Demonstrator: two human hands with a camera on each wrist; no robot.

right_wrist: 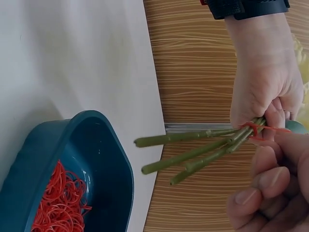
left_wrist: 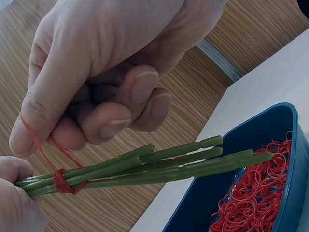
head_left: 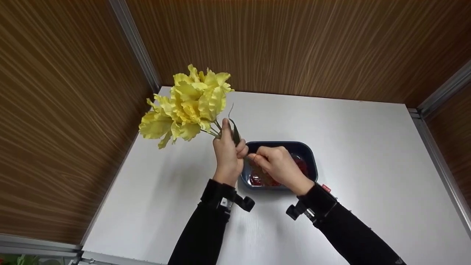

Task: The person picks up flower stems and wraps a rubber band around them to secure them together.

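Observation:
My left hand (head_left: 226, 149) grips the green stems (left_wrist: 145, 166) of a bunch of yellow artificial flowers (head_left: 187, 105), holding it up with the blooms tilted to the left. A red rubber band (left_wrist: 62, 181) is wound round the stems just beside the left hand's fingers (right_wrist: 263, 92). My right hand (head_left: 276, 163) pinches a stretched loop of that band, its fingers (left_wrist: 111, 96) curled above the stems. The cut stem ends (right_wrist: 164, 154) stick out over a dark blue tray (head_left: 294, 144) of loose red rubber bands (left_wrist: 256, 193).
The tray stands on a white table (head_left: 368, 147) near its middle. Wood-grain walls (head_left: 294, 44) with metal corner strips close the table in at the back and both sides. Black straps sit on both wrists.

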